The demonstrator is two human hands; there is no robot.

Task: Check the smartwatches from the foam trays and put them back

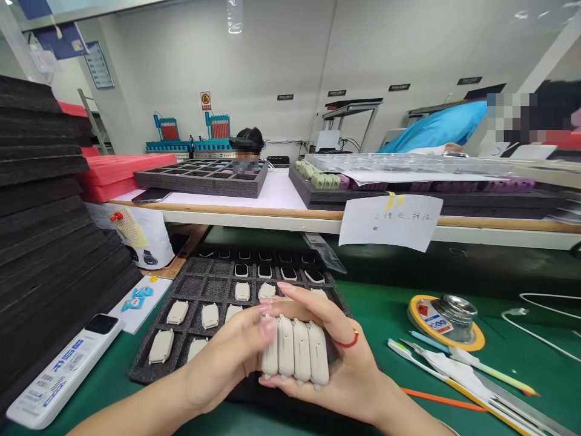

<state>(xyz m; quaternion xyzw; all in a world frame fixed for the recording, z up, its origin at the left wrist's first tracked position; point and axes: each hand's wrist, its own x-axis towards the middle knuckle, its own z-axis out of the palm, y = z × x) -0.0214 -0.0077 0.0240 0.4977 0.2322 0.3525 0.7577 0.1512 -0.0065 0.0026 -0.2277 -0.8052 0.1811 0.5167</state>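
Observation:
Several beige smartwatch cases stand side by side in a row between my hands, above the near part of a black foam tray. My right hand wraps round the row from the right, fingers over the top and below. From the left, my left hand closes on the leftmost case, thumb at its upper end; its other fingers are partly hidden. More beige cases lie in the tray's compartments, and dark-faced ones sit farther back. My hands cover part of the tray.
Black foam sheets are piled high at left, beside a white power bank. Tweezers and pens and a round glass bottle lie at right on the green mat. A shelf carrying trays crosses behind. People are beyond it.

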